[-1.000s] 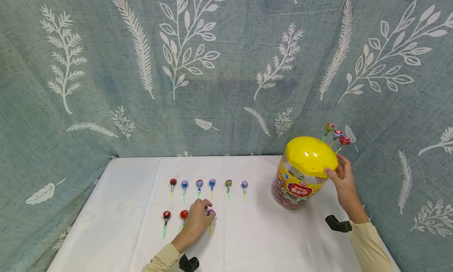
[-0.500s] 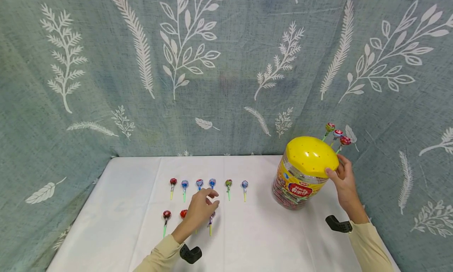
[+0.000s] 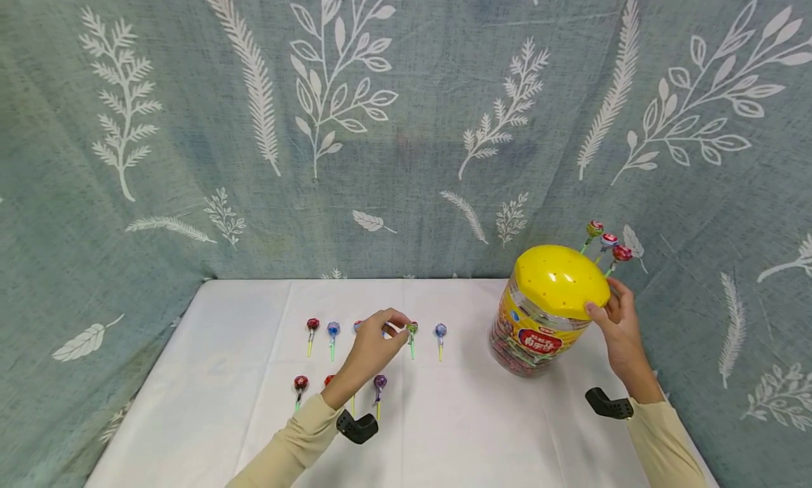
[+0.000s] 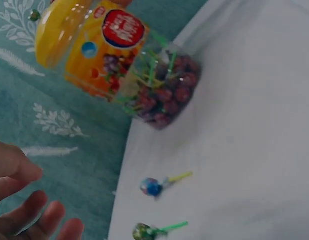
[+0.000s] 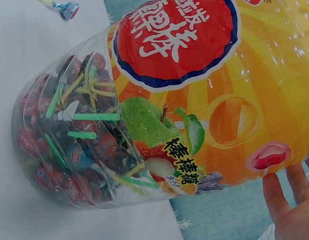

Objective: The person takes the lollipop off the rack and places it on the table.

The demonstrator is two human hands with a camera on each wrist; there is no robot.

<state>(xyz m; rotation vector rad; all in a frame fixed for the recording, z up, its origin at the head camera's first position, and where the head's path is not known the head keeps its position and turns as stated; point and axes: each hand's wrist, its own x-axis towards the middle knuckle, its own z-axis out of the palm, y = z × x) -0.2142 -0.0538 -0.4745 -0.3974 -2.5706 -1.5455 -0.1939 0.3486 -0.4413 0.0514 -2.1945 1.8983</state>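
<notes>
My left hand (image 3: 373, 343) hovers over the back row of lollipops, thumb and index fingertips close by a green-wrapped lollipop (image 3: 412, 328). In the left wrist view its fingers are spread and hold nothing, and that lollipop (image 4: 143, 231) lies apart from them. My right hand (image 3: 618, 333) grips the edge of the yellow lid (image 3: 558, 280) on a large clear jar (image 3: 515, 338), thumb on top and fingers behind. The jar leans right in the head view. Lollipops with red wrappers (image 5: 69, 185) fill its bottom. Three lollipops (image 3: 609, 240) stick out at the lid's far right side.
A blue lollipop (image 3: 440, 330) ends the back row on the right; a dark red one (image 3: 313, 324) and a blue one (image 3: 333, 328) lie at its left. In the front row are a dark red (image 3: 301, 383) and a purple lollipop (image 3: 380, 382). A leaf-patterned curtain (image 3: 406, 213) hangs behind the white table (image 3: 469, 431).
My left hand has moved away from the purple lollipop in the front row, up and right to the green one in the back row. The right hand and jar stay as they were.
</notes>
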